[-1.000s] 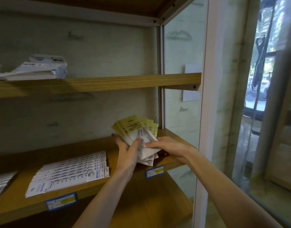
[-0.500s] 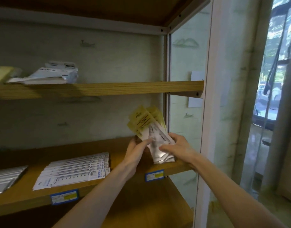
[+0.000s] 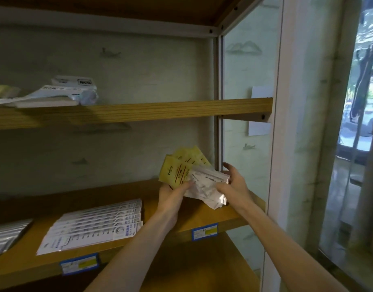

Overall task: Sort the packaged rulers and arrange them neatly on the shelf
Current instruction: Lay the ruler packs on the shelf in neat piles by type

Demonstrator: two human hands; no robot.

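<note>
A fanned bundle of ruler packs with yellow headers (image 3: 181, 168) and clear lower ends is held over the right end of the middle wooden shelf (image 3: 227, 218). My left hand (image 3: 173, 197) grips the bundle from below and the left, thumb across its front. My right hand (image 3: 234, 184) holds the clear ends on the right side, fingers spread along the edge. A neat overlapping row of white ruler packs (image 3: 97, 224) lies flat on the same shelf to the left.
Silver packs (image 3: 6, 234) lie at the shelf's far left. White packages (image 3: 63, 93) are piled on the upper shelf (image 3: 160, 111). Blue price tags (image 3: 204, 231) mark the shelf front. A metal post (image 3: 219, 102) and a glass side panel stand right of the bundle.
Both hands have lifted and tilted the bundle more upright, then drawn it slightly toward the right post. My right hand has shifted from the bundle's bottom to its right edge.
</note>
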